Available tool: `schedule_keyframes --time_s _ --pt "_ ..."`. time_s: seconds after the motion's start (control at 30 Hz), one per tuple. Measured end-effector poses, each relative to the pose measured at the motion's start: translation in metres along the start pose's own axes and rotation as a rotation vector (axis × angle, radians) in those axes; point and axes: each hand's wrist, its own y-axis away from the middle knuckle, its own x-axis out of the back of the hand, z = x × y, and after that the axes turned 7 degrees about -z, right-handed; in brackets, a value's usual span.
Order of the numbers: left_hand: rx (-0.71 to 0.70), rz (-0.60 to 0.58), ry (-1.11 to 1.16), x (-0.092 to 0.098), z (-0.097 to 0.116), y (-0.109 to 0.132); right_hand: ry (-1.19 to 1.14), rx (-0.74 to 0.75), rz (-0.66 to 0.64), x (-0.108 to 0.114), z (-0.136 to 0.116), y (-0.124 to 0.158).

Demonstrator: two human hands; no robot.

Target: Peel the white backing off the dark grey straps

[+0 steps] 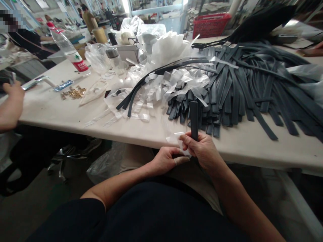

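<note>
My right hand (204, 150) is closed around a black strap (194, 117) with a rounded, flat end that stands up above the fist. A piece of thin white plastic film (178, 137) lies at the thumb and fingertips of that hand. Close beside it, below the table edge, my left hand (168, 160) has its fingers bent together at the lower end of the film; a pale wrap covers one finger. The strap's lower part is mostly hidden by my hands. Just beyond, a big heap of similar black straps (234, 84) spreads over the table.
Film scraps (156, 87) pile up left of the straps on the cream table (113, 129). Further left are small gold-coloured metal pieces (75, 92), a plastic bottle (73, 55) and a glass jar (115, 60). Another person's hand (11, 104) is at the left edge. A red basket (210, 25) stands behind.
</note>
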Motion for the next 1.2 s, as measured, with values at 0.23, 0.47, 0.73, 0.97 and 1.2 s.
schedule_keyframes --time_s 0.23,0.47,0.73,0.97,1.2 --pt "0.042 0.028 0.171 -0.002 -0.005 -0.001 -0.010 -0.007 -0.002 -0.001 0.004 -0.001" --pt "0.093 0.006 0.274 -0.006 -0.010 -0.003 0.104 0.027 -0.001 0.004 0.004 -0.002" --pt "0.095 -0.015 0.240 -0.004 -0.005 -0.003 0.341 0.120 -0.001 0.008 0.001 -0.003" --pt "0.200 -0.111 0.419 -0.006 0.006 -0.001 0.829 0.220 0.087 0.028 -0.006 -0.004" --pt "0.211 -0.211 0.379 -0.004 0.019 0.000 0.973 0.228 0.097 0.029 -0.009 -0.005"
